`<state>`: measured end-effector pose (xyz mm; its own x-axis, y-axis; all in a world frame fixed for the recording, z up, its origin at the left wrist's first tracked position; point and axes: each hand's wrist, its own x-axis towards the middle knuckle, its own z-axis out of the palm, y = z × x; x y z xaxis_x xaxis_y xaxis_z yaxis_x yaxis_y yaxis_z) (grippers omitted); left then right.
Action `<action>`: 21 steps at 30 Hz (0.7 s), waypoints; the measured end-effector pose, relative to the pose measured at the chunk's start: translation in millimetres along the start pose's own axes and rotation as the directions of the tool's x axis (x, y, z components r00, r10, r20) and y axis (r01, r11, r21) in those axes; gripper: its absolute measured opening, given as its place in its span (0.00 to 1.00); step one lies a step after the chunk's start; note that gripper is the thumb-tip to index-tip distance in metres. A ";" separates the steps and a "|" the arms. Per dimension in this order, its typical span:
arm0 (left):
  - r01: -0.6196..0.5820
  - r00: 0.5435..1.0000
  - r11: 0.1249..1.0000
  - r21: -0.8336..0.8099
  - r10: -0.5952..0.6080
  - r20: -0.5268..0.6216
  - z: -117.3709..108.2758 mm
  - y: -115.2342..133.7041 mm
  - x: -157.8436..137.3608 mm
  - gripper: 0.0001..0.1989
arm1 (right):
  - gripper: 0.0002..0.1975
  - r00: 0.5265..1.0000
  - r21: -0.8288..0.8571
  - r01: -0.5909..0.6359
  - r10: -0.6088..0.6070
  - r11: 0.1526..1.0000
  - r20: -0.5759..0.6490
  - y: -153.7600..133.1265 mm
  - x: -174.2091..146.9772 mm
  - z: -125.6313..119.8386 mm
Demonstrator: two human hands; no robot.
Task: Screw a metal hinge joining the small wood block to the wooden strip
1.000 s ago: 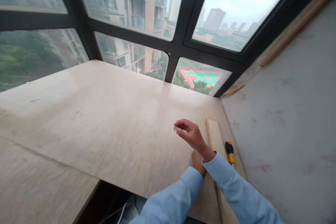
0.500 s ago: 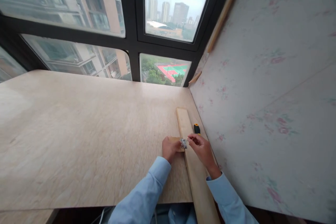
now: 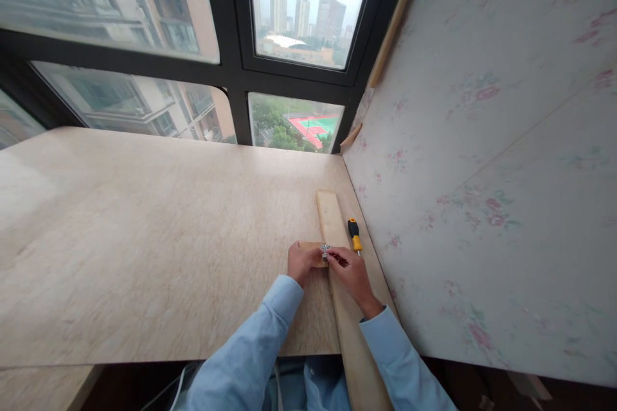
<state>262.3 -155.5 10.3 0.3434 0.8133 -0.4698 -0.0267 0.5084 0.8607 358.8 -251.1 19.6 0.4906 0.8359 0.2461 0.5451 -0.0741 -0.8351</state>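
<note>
My left hand (image 3: pixel 301 263) is closed round a small wooden block (image 3: pixel 311 245), its thumb by a metal hinge (image 3: pixel 325 248). The block sits against the left side of a long wooden board (image 3: pixel 330 212), and the hinge lies across where they meet. My right hand (image 3: pixel 349 273) is closed in a pinch at the hinge, over the board. Whatever is between its fingertips is too small and covered to make out. Just beyond that hand lies a screwdriver (image 3: pixel 355 236) with a black and yellow handle, on the board's right side.
The stone-patterned ledge (image 3: pixel 144 237) carries the board, whose near end sticks out past the front edge. A flowered wall (image 3: pixel 482 205) rises close on the right. Dark window frames (image 3: pixel 236 70) stand at the back. A pale cable (image 3: pixel 179 388) hangs below the ledge at lower left.
My right fingertips have come left onto the hinge, covering part of it. More of the screwdriver shows now. The whole view has shifted slightly; my left hand keeps its grip on the block.
</note>
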 end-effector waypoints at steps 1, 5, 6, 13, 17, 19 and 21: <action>-0.001 1.000 1.000 -0.004 0.001 -0.004 0.2 0.1 -0.2 0.12 | 0.08 1.000 -0.010 0.014 -0.014 1.000 0.005 0.2 0.3 0.1; -0.001 1.000 1.000 -0.020 0.001 -0.011 0.6 0.8 -0.9 0.12 | 0.08 0.998 -0.047 0.062 -0.061 0.997 0.010 -0.2 0.3 -0.1; 0.001 1.000 1.000 -0.024 -0.001 -0.011 0.6 1.0 -1.0 0.13 | 0.08 0.998 -0.057 0.069 -0.069 0.996 0.008 -0.5 0.1 -0.2; 0.040 0.999 0.999 -0.027 -0.040 -0.008 0.9 2.4 -2.5 0.15 | 0.09 0.991 -0.103 0.127 -0.122 0.987 0.054 -3.8 -1.0 -3.7; 0.044 0.999 0.999 -0.025 -0.044 -0.005 1.3 3.4 -3.4 0.14 | 0.11 0.986 -0.107 0.145 -0.134 0.984 0.100 -6.6 -0.8 -7.4; 0.043 0.999 0.999 -0.030 -0.043 -0.003 1.3 3.2 -3.0 0.14 | 0.11 0.983 -0.112 0.153 -0.140 0.982 0.122 -7.7 -0.7 -8.7; 0.043 0.999 0.998 -0.041 -0.043 0.009 0.9 2.5 -2.2 0.14 | 0.12 0.981 -0.124 0.159 -0.142 0.980 0.136 -8.1 -0.5 -9.4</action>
<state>262.3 -156.4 13.7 0.3525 0.7881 -0.5047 -0.0498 0.5543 0.8308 360.5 -256.1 30.8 0.3117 0.9039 0.2929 0.6961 -0.0074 -0.7179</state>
